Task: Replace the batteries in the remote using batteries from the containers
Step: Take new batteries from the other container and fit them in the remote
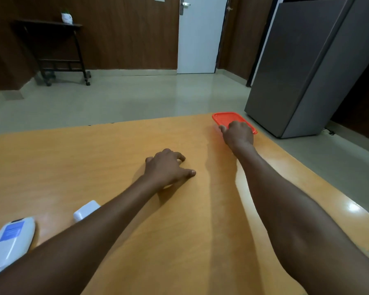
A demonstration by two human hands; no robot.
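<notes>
With the remote (10,239) lying back-up at the desk's (115,150) near left and its cover (86,210) off beside it, the right hand (239,133) grips the orange-lidded container (226,118) at the far edge while the left hand (168,168) rests curled, its hold unclear; battery swap apparently pending.

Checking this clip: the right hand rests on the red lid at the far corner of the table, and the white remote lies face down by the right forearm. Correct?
Not quite. The head view shows the white remote lying by the left forearm, at the near left of the table, not by the right one. The rest holds: the right hand rests on the red lid at the far corner.
</notes>
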